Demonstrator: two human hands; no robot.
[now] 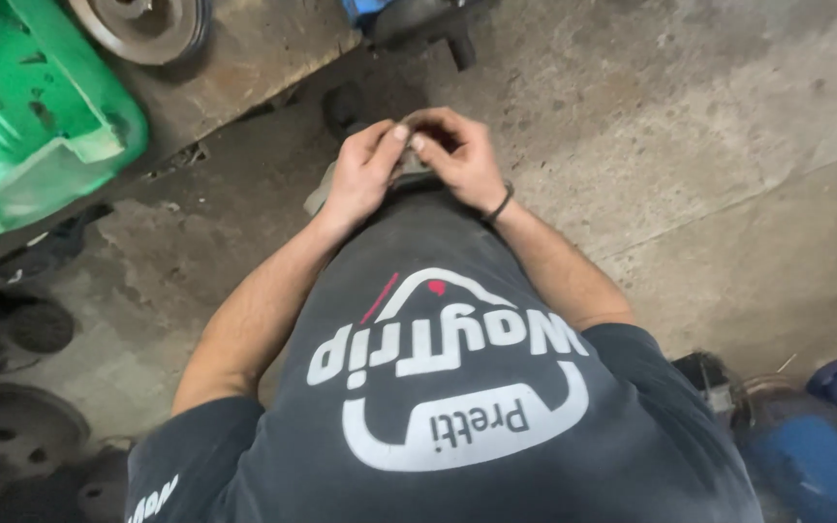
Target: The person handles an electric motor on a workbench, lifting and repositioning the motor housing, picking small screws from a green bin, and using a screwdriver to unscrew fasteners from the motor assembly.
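Observation:
Both my hands meet in front of my dark printed shirt, over the concrete floor. My left hand and my right hand together grip a small flat grey metal part, thumbs pressed on its top. Most of the part is hidden by my fingers. A dark band sits on my right wrist.
A green plastic crate lies at the upper left beside a metal pulley disc on a slab. Dark wheels and round metal parts sit at the lower left. A blue cylinder-shaped object is at the lower right.

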